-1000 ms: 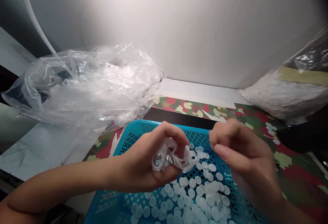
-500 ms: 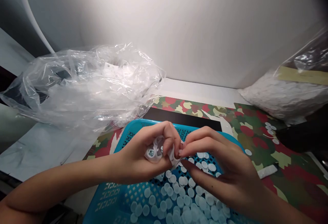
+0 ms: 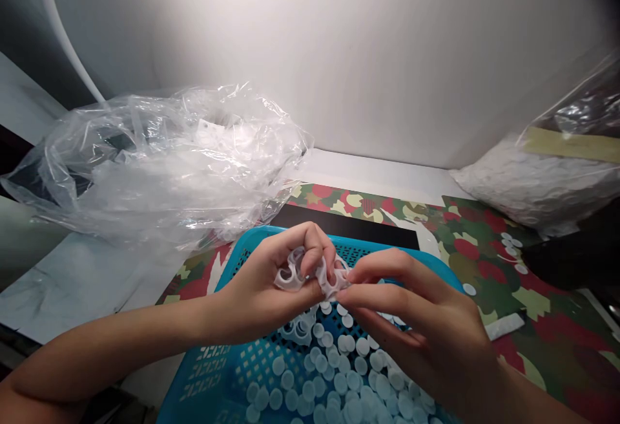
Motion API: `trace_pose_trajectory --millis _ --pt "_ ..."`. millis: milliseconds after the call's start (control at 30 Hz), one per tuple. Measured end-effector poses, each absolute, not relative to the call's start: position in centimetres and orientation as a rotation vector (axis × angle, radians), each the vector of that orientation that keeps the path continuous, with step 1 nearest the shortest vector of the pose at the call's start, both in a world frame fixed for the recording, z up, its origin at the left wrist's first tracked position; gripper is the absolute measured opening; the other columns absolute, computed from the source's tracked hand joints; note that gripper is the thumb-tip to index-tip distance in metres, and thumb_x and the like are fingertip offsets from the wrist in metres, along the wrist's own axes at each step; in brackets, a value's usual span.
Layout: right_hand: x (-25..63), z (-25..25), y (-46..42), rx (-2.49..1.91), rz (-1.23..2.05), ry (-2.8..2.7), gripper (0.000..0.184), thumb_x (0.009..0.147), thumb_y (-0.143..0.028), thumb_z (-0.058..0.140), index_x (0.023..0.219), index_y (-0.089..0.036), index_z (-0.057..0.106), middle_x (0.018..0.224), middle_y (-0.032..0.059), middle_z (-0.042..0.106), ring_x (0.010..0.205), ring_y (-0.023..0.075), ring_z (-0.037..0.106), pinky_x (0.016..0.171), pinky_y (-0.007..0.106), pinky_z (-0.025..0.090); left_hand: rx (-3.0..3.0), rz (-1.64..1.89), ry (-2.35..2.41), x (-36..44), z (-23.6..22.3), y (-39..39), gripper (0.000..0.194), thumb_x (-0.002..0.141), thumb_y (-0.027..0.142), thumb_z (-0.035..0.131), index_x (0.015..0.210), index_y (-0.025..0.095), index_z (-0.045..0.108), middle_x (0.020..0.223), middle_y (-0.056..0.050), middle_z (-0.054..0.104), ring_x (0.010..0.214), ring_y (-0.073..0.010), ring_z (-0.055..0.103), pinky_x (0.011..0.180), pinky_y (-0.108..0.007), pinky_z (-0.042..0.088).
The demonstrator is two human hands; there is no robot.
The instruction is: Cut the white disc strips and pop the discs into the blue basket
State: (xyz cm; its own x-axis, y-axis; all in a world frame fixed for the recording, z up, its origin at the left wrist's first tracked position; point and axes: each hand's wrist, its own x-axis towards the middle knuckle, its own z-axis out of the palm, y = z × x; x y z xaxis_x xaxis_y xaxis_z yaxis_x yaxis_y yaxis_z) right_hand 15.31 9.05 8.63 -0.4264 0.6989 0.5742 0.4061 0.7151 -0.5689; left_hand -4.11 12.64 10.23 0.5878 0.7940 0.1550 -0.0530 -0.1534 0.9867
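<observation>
Over the basket, my left hand (image 3: 285,262) has its fingers curled round a crumpled white soft plastic sheet with round holes (image 3: 289,275). A further part of that sheet sticks out past the fingertips. My right hand (image 3: 411,301) is closed at the sheet's right edge, thumb and fingertips together on it. Below lies a blue plastic basket (image 3: 242,243) holding many loose translucent white discs (image 3: 341,382). Another piece of holed sheet (image 3: 301,328) lies in the basket under my left wrist. The palm side of my left hand is partly hidden.
A big clear plastic bag (image 3: 194,165) of white sheets lies at the left. At the right stands a bag full of white pieces (image 3: 533,178). A black flat strip (image 3: 349,223) lies behind the basket on a camouflage-patterned cover (image 3: 469,236), with several loose discs (image 3: 511,243) at the right.
My hands have turned the holed sheet slightly and lifted it a little. My right fingers have shifted along its edge, and the holed piece in the basket shows more.
</observation>
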Motion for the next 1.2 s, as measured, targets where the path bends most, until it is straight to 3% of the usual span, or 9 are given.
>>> trace_pose_trajectory --millis 233,600,800,933,1200 --pt "15.1 8.3 9.1 -0.890 0.363 -2.087 0.025 0.082 -0.003 0.056 0.095 -0.022 0.062 0.091 0.0036 0.059 0.077 0.0117 0.059 0.066 0.021 0.051 1.673 0.863 0.626 -4.2 10.2 12.4 0.027 0.084 0.009 0.053 0.070 0.020 0.033 0.080 0.001 0.046 0.077 -0.0110 0.052 0.068 -0.024 0.042" --pt "15.2 7.8 8.9 -0.824 0.424 -2.090 0.029 0.078 0.002 0.058 0.096 -0.020 0.063 0.096 0.0045 0.063 0.080 0.0120 0.061 0.069 0.022 0.052 1.843 0.879 0.674 -4.5 10.2 12.1 0.027 0.080 0.005 0.055 0.070 0.020 0.035 0.081 -0.001 0.049 0.076 -0.0119 0.053 0.068 -0.026 0.044" --pt "15.0 7.9 8.9 -0.850 0.430 -2.085 0.021 0.082 -0.003 0.057 0.094 -0.021 0.062 0.090 0.0026 0.064 0.074 0.0103 0.061 0.065 0.018 0.051 1.868 0.932 0.666 -4.4 10.1 11.9 0.029 0.076 0.001 0.056 0.067 0.019 0.036 0.080 0.000 0.049 0.074 -0.0115 0.052 0.066 -0.025 0.043" --pt "15.3 8.6 8.7 -0.756 0.348 -2.206 0.016 0.089 -0.008 0.050 0.095 -0.016 0.061 0.087 0.0051 0.063 0.075 0.0116 0.059 0.065 0.020 0.049 1.618 1.077 0.730 -4.3 10.1 12.6 0.030 0.080 0.004 0.052 0.063 0.018 0.032 0.079 0.001 0.044 0.076 -0.0113 0.048 0.067 -0.024 0.041" --pt "15.3 9.6 9.1 -0.499 0.332 -2.538 0.027 0.095 -0.010 0.036 0.087 -0.011 0.062 0.077 0.0055 0.062 0.068 0.0127 0.055 0.057 0.023 0.044 1.103 1.178 0.802 -4.0 9.6 13.6 0.027 0.081 0.003 0.049 0.063 0.017 0.034 0.079 0.001 0.039 0.074 -0.0091 0.042 0.064 -0.019 0.037"
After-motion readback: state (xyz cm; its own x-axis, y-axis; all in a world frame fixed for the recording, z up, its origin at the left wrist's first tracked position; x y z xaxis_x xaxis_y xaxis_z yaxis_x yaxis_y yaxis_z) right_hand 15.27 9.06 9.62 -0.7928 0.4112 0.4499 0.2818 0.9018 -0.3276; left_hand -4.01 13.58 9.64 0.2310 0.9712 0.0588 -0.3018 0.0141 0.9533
